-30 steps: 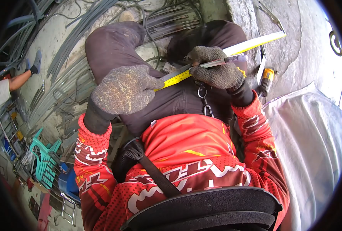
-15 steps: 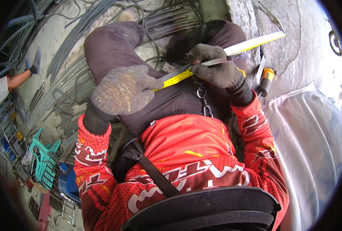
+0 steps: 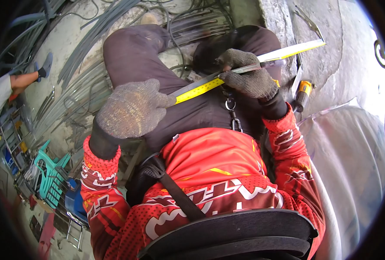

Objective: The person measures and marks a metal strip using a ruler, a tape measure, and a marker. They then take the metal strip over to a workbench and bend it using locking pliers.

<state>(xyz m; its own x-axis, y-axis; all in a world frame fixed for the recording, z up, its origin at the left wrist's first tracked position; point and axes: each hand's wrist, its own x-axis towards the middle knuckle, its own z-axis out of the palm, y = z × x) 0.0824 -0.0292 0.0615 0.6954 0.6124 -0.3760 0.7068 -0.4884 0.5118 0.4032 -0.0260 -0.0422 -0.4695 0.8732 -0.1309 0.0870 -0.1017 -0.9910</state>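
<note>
My left hand (image 3: 134,109), in a grey knit glove, is closed round the near-left end of a yellow tape measure blade (image 3: 199,91). A narrow grey metal strip (image 3: 188,88) lies along the blade and runs through my right hand (image 3: 249,74), also gloved. The right fingers are curled round strip and blade over my lap. Past that hand the blade reaches up and right, its pale face showing. A slim grey-purple rod end (image 3: 274,63) sticks out beside it; whether it belongs to the strip I cannot tell. The tape's case is not discernible.
A yellow and black power tool (image 3: 304,93) lies on concrete at the right, near a pale sheet (image 3: 344,160). Metal bars (image 3: 88,43) and cables cover the floor at upper left. A green plastic chair (image 3: 53,177) and another person's leg (image 3: 25,80) are at left.
My left hand has shifted slightly left and down, away from my right hand, and a little more of the yellow blade shows between them. The right hand keeps its hold; the view has shifted slightly.
</note>
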